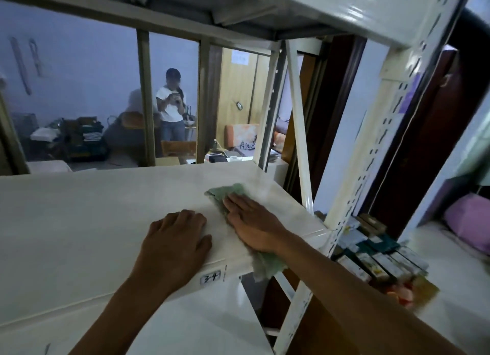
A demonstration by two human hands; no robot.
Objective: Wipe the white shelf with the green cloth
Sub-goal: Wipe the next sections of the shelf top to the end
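The white shelf (92,222) fills the lower left and middle of the head view, with a small label on its front edge. The green cloth (225,193) lies on the shelf's right part and runs back under my right hand, hanging over the front edge. My right hand (252,222) presses flat on the cloth with straight fingers. My left hand (177,238) rests on the bare shelf just left of the cloth, fingers bent at the knuckles and holding nothing.
A white perforated upright (371,169) and a slanted brace (299,132) stand at the shelf's right end. Another shelf (344,7) hangs overhead. Several packets (376,259) lie on a lower surface at right. A person (171,105) stands beyond the rack.
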